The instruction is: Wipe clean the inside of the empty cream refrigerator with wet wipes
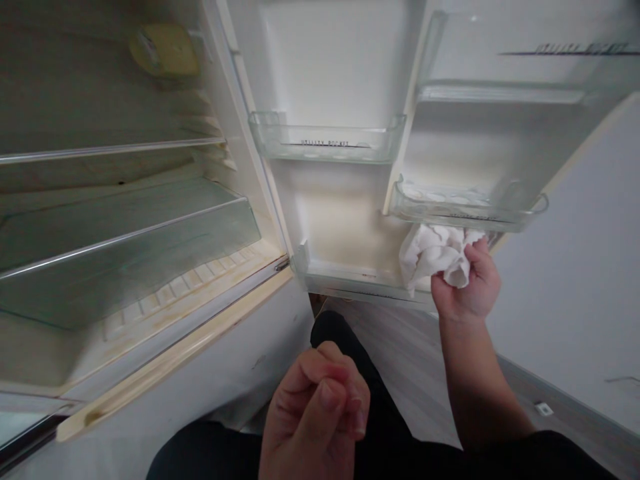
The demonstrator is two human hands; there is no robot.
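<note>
My right hand [467,283] grips a crumpled white cloth [434,252] and holds it against the inside of the open fridge door [340,73], just under a clear door bin [463,210]. My left hand [315,413] hovers low in front of me above my dark-clad knee, fingers curled into a loose fist with nothing visible in it.
The open fridge cabinet fills the left, with glass shelves [125,233] and a yellowish item [164,50] on the top shelf. Another clear door bin [327,140] hangs higher on the door. Grey wood floor [400,353] lies below; a white wall stands to the right.
</note>
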